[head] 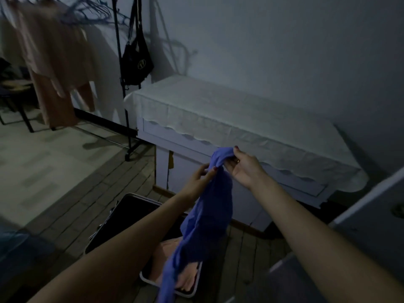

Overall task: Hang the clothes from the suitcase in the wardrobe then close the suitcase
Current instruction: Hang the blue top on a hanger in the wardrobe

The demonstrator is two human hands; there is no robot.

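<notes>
A blue garment (205, 215) hangs from both my hands above the open suitcase (122, 217) on the floor. My right hand (242, 167) grips its bunched top end. Just below and to the left, my left hand (201, 176) pinches the cloth. Pink clothing (188, 278) lies in the suitcase's near half. At the upper left stands a black clothes rack (122, 84) with several empty hangers (87, 12) and beige garments (52, 68) hanging on it.
A white cabinet under a pale cloth (229, 114) stands against the wall right behind my hands. A black bag (136, 62) hangs on the rack post. A chair (15, 99) is at far left, a light rug (43, 162) on the wooden floor.
</notes>
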